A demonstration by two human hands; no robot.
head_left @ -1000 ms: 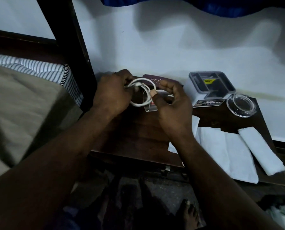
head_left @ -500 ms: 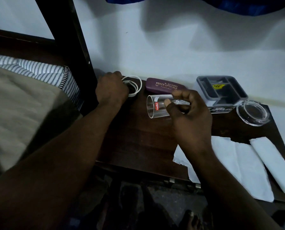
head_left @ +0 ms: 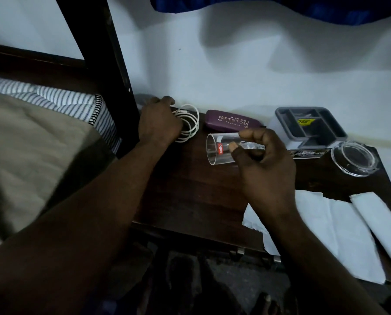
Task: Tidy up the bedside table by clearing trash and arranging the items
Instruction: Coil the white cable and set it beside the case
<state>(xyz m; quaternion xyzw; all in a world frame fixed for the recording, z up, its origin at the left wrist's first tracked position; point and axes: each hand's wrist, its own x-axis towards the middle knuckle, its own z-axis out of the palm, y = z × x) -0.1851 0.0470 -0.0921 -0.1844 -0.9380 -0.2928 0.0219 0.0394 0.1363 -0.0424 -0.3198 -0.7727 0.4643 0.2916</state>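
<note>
I judge the tidying about half done: my left hand [head_left: 160,125] has its fingers curled over the coiled cable [head_left: 193,126] at the back corner of the counter [head_left: 190,196], my right hand [head_left: 266,171] wraps its fingers round the glass [head_left: 216,150] lying on its side, and the tissues [head_left: 340,226] lie uncleared.

Your dark wooden bedside table [head_left: 190,201] fills mid-frame. At its upper left you have a coiled white cable [head_left: 191,123]; right of it a purple glasses case [head_left: 230,121] lies flat, with a clear glass [head_left: 215,148] on its side just below, mouth leftward. Further right stand a grey divided box [head_left: 310,126] and a round glass dish [head_left: 354,158]; white tissues [head_left: 337,228] lie flat lower right
</note>
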